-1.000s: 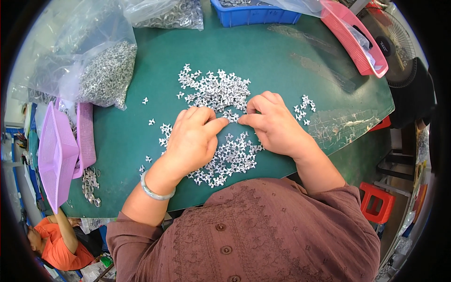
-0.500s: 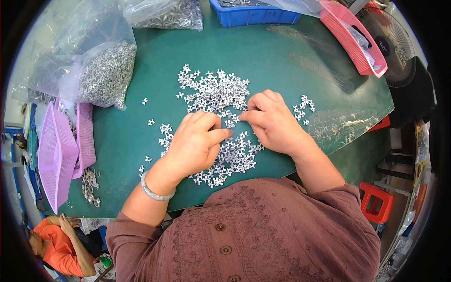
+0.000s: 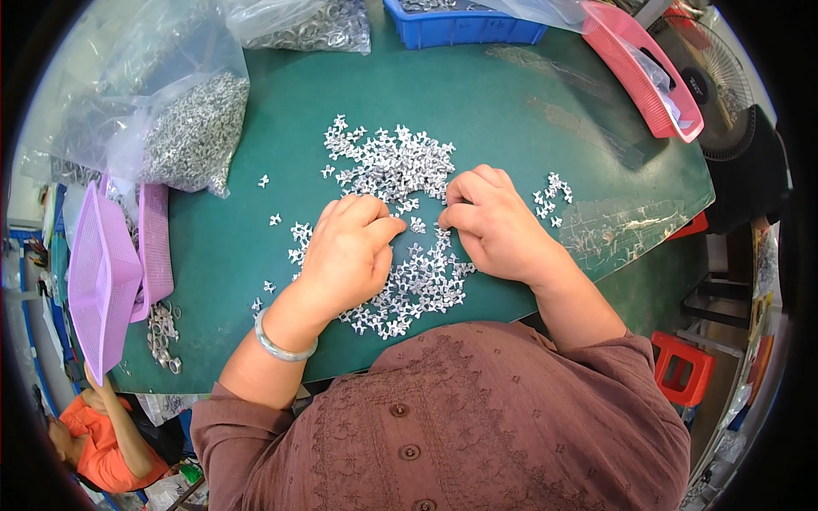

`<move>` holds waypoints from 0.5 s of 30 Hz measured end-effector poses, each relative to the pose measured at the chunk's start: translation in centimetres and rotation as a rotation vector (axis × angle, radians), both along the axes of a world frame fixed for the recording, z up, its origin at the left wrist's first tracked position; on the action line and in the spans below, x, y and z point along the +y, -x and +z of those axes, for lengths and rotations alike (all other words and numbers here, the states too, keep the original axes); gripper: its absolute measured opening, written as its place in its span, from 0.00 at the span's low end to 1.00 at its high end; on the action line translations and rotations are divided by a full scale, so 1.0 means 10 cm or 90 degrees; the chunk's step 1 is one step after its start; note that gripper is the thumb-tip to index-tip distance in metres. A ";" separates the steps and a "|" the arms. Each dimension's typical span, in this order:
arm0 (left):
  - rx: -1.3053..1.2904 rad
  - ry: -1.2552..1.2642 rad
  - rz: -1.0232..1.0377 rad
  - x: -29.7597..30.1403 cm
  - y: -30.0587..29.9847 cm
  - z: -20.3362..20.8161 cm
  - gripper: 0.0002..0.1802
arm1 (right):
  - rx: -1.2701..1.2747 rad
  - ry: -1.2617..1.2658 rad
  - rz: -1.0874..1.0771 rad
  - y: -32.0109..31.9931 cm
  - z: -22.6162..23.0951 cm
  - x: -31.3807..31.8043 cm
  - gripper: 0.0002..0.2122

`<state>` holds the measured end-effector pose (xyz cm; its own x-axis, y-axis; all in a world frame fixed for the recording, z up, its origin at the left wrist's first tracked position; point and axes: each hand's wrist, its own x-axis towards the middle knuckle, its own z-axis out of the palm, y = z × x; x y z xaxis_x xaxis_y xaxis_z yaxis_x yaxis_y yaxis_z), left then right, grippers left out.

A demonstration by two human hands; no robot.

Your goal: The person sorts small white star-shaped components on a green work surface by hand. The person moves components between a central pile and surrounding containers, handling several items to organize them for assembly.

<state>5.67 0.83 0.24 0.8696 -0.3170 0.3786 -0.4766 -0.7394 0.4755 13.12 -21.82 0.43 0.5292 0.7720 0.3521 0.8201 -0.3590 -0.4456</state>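
The left hand (image 3: pixel 349 251) and right hand (image 3: pixel 498 226) face each other over the green tabletop (image 3: pixel 503 111), fingers curled; each thumb and forefinger sit close together, though from here I can't tell whether either pinches anything; one small silvery branched metal piece (image 3: pixel 417 225) lies between the fingertips; a heap of similar pieces (image 3: pixel 400 162) lies just beyond them, a looser pile (image 3: pixel 417 285) nearer the body; a purple mesh basket (image 3: pixel 102 281) stands well left of the fingers.

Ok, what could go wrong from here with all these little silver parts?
The upper pile and lower pile lie close together, so pieces might mix. The lower pile also appears close to the brown shirt, so leaning in could knock pieces off the green table.
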 end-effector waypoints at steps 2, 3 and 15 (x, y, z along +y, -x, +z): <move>-0.008 0.001 0.002 0.00 0.00 0.00 0.13 | 0.015 -0.016 -0.004 0.00 0.00 0.01 0.14; -0.008 0.000 0.002 0.00 0.00 0.00 0.13 | 0.015 -0.016 -0.004 0.02 0.01 0.02 0.14; -0.016 0.017 0.027 0.02 -0.01 -0.01 0.13 | 0.024 -0.003 0.033 0.05 0.02 0.04 0.15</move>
